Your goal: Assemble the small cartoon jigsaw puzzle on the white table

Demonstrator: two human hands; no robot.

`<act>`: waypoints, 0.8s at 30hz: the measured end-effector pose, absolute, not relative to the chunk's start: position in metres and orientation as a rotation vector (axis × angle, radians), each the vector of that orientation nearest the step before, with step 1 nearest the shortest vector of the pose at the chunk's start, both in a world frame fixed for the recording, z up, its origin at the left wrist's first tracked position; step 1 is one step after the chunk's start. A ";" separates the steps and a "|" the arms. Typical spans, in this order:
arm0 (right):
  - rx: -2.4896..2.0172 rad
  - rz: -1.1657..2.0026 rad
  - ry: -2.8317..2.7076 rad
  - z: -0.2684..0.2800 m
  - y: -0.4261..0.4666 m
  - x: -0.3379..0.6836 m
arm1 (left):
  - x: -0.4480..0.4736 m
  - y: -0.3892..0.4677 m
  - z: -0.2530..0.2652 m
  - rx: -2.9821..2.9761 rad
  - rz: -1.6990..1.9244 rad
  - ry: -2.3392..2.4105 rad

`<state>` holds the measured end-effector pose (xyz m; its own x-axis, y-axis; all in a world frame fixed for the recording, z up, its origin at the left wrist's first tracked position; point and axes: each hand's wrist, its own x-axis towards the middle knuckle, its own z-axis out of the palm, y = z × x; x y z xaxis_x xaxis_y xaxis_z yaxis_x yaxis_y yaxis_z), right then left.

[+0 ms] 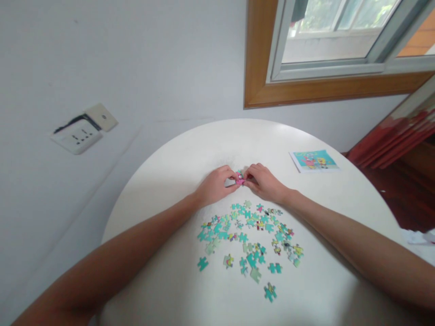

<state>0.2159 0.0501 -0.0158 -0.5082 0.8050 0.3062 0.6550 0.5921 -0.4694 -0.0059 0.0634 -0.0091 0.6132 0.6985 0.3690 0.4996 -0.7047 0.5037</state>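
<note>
Pink pieces were between two hands, over far half of worktop. Left hand held left edge in pinched fingers; right hand pinched right edge. Loose pieces lay scattered nearer person. Picture card lay farther right.

**Small pink puzzle section in hand, loose puzzle pieces spread nearby**

Pinched from both sides between left hand and right hand: mostly pink, green at the upper edge, a whitish patch between. Partly covered; too small for a count of pieces. Strewn flat on the white table, nearer the body: mostly turquoise and pale green, some marked yellow, pink, red or black. Crowded toward the far side, several touching; sparser toward the near side, one lying alone nearest.
</note>
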 end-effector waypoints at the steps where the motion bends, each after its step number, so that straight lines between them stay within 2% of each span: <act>1: -1.151 0.406 -2.320 -0.015 0.050 0.216 | -0.006 0.064 -0.009 2.492 0.786 0.958; 24: -1.062 0.424 -2.298 -0.014 0.050 0.217 | -0.009 0.067 -0.008 2.445 0.765 0.913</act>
<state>0.2169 0.0499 -0.0138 -0.5242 0.7712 0.3612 0.5915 0.6349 -0.4970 -0.0093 0.0666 -0.0079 0.6330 0.6925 0.3460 0.4622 -0.6966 0.5487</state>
